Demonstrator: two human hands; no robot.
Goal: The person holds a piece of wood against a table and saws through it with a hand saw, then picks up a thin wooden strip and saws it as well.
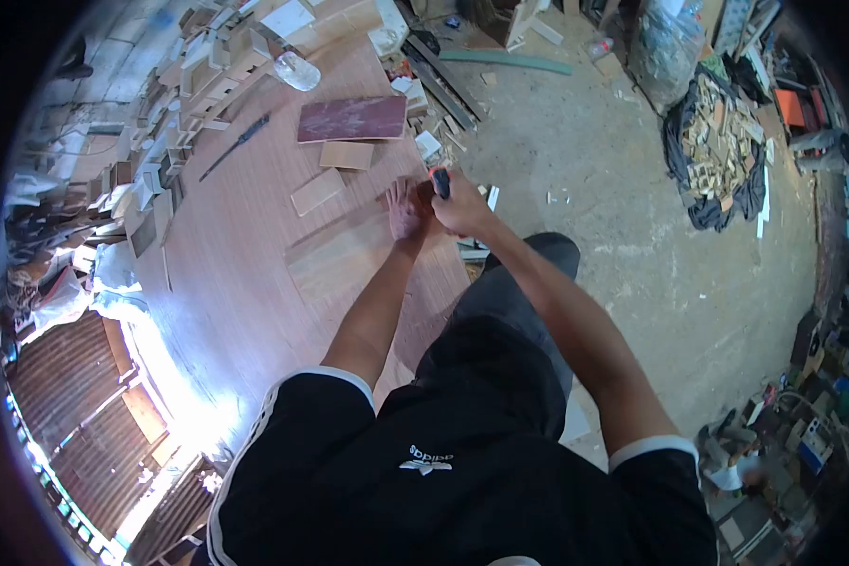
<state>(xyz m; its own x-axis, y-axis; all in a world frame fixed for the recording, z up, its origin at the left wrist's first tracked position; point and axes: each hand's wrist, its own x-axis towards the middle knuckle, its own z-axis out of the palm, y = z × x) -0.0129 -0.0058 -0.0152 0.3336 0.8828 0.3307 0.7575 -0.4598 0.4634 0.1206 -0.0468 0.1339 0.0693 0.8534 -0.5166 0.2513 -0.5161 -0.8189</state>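
My left hand (407, 213) presses flat, fingers spread, on the far right end of a pale wooden board (335, 250) lying on the table. Just right of it, at the table edge, my right hand (462, 205) is wrapped round a black and orange tool handle (441, 182). The working end of that tool is hidden, so I cannot tell its kind. Beyond my left hand lie a small light wood block (318, 192), a tan block (346, 156) and a dark red-brown board (352, 120).
A long thin dark tool (236, 146) lies across the wooden table (226, 245). Stacked wood pieces (222, 61) and a clear plastic bottle (297, 71) stand at its far side. On the concrete floor (623, 170) are offcuts and a black bag of wood scraps (722, 141). My knee (547, 250) is raised beside the table edge.
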